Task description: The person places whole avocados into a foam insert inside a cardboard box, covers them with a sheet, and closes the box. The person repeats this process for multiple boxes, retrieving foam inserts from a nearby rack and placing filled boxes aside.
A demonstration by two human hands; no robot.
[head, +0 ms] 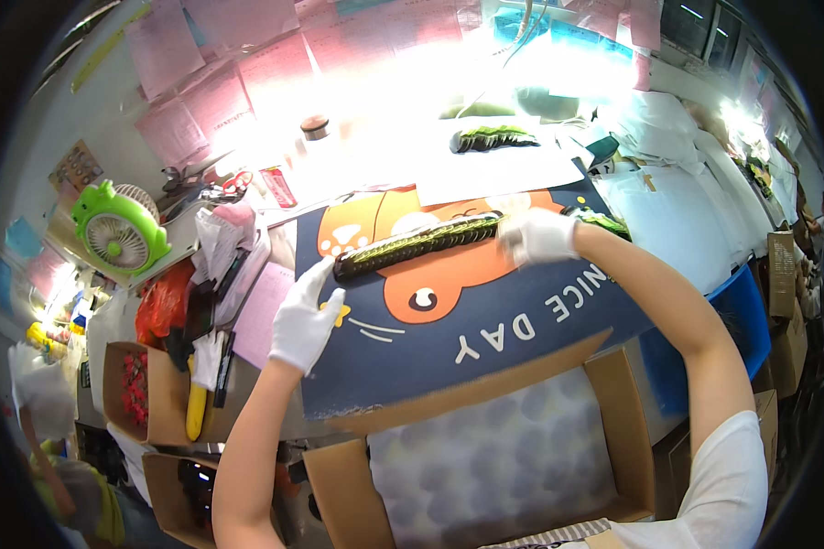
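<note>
A long row of stacked dark, green-edged pieces (419,246) lies slantwise on a dark blue printed mat (481,343); I cannot tell what the pieces are. My gloved left hand (307,319) is at the row's left end, thumb and fingers apart, fingertips near or touching it. My gloved right hand (539,237), blurred, is at the row's right end; its fingers are partly hidden. A smaller group of similar pieces (601,221) lies right of that hand, partly behind the wrist. Another short row (494,138) rests on a white sheet (508,171) at the back.
An open cardboard box (628,439) with a bubbled grey lining stands at the near edge. At left are a green fan (117,237), a carton of red pieces (120,391) and a yellow-handled tool (196,405). A blue bin (745,322) stands right. Another person's arm (48,473) shows far left.
</note>
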